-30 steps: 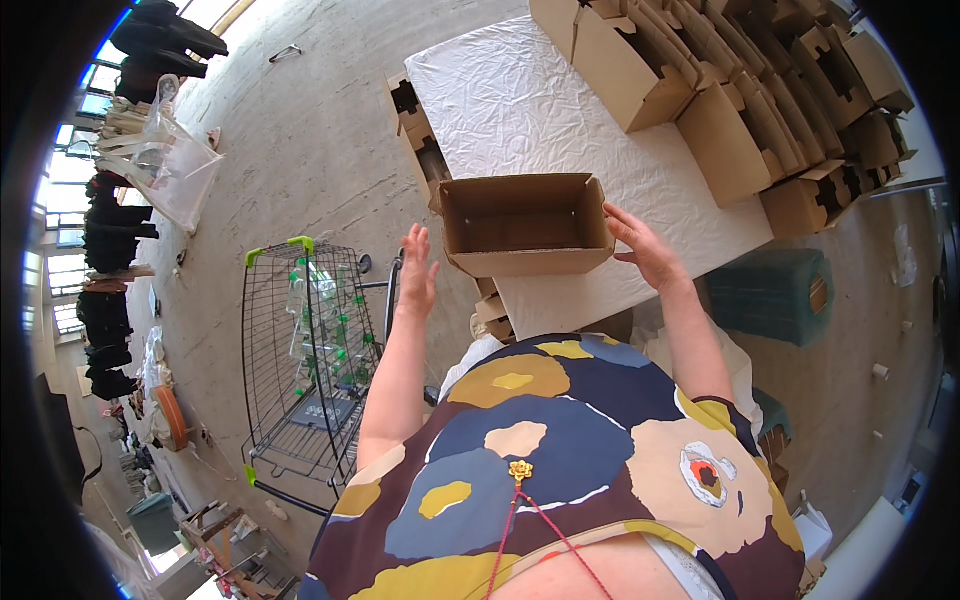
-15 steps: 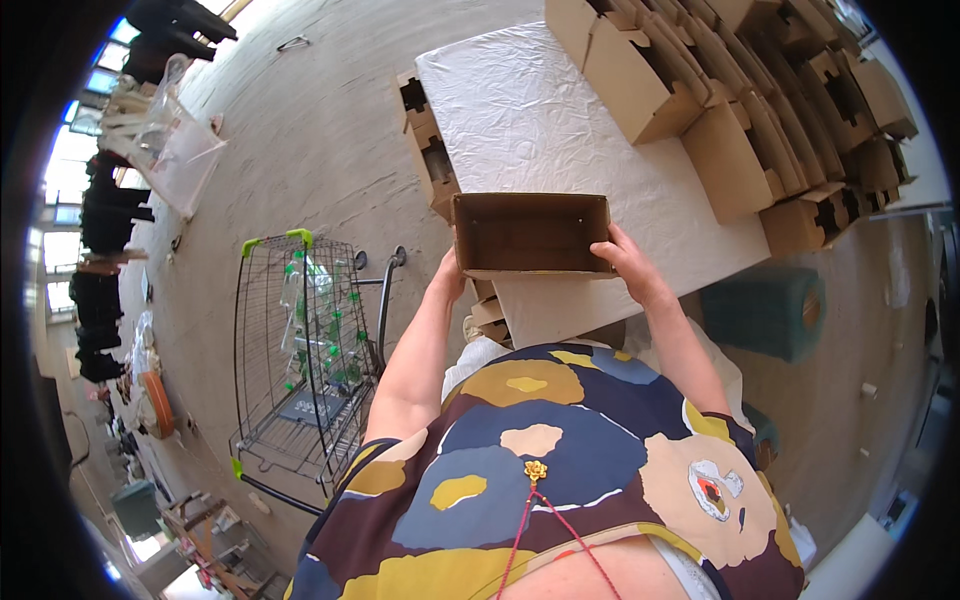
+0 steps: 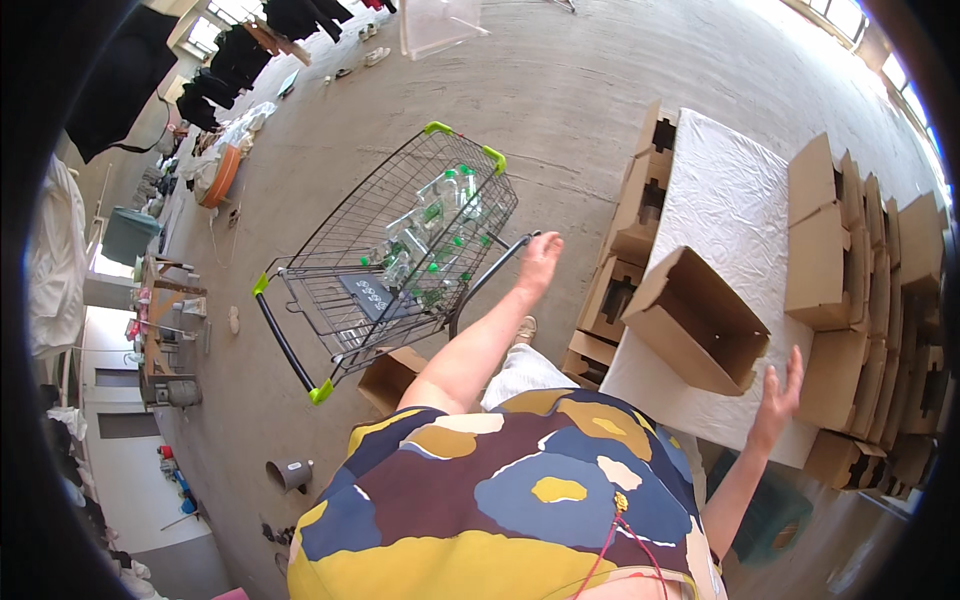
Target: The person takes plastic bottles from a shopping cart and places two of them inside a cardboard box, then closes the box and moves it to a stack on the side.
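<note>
— Both hands bare, fingers spread, grasping nothing: R hand (image 3: 778,408) at lower right of frame, L hand (image 3: 540,265) just above centre. What's the risk, ASAP pls?

— Open cardboard box (image 3: 697,325), right of centre, could get knocked. R hand hangs just beside its near corner w/ no hold on it, so a careless swing of that arm might shove it.

— Shove it where?

— Leftward, prob. Its left corner reaches nr the edge of the white-covered table (image 3: 720,190); a hard push that way could tip it off, esp. b/c L hand looks too far out to catch it.

— So, box vs. grip, exactly?

— Betw. the two, but lopsided: close to R hand, up and left of it, well apart from L hand. Sits slantwise on the cloth. Can't tell if R thumb brushes the cardboard.

— Other hazards?

— Row of cartons (image 3: 818,268), far right of frame, past R hand: same swing might bump it. L hand is by a wire cart (image 3: 288,338), contact unclear; a quick pull back could snag.

— Farther off?

— Clear bottles (image 3: 398,258) w/ green caps in the cart, left of centre; dark clothes (image 3: 240,55), upper left.
</note>
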A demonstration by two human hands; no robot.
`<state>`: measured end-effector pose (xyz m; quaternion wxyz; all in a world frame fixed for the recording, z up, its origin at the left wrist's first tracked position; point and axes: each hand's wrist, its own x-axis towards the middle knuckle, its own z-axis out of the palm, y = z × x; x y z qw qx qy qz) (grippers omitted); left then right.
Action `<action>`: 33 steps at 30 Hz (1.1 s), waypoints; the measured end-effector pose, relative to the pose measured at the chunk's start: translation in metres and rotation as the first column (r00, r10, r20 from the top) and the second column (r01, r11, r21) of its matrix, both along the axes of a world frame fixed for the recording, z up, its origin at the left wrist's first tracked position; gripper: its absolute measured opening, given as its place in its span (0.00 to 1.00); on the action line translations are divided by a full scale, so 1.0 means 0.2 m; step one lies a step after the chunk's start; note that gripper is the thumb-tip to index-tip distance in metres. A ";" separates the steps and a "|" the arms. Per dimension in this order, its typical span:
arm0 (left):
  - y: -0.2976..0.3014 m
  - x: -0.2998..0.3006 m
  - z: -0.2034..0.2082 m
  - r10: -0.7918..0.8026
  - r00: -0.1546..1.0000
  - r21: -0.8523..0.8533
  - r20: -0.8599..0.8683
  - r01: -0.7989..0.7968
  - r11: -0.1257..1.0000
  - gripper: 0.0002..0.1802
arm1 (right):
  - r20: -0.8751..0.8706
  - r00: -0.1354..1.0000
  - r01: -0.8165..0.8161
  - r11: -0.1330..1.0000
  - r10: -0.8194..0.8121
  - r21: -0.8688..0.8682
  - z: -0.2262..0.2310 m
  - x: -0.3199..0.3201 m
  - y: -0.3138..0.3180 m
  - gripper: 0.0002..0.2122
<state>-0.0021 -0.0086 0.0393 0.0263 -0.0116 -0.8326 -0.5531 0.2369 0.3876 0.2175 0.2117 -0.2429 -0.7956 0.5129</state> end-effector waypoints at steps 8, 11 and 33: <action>-1.21 -0.40 -0.17 0.532 0.838 0.028 -0.118 -0.533 0.846 0.18 | -0.164 0.983 -0.052 0.975 0.089 0.218 0.27 -0.34 -0.81 0.17; -1.78 -0.43 -0.49 0.653 0.757 -0.133 0.012 -0.646 0.752 0.25 | -0.139 0.959 -0.219 0.957 0.247 0.192 0.29 -0.56 -1.16 0.15; -1.92 -0.46 -1.31 0.597 0.377 -0.155 0.708 -0.741 0.653 0.50 | 0.518 0.690 -0.653 0.744 0.506 0.144 0.04 -1.01 -1.89 0.13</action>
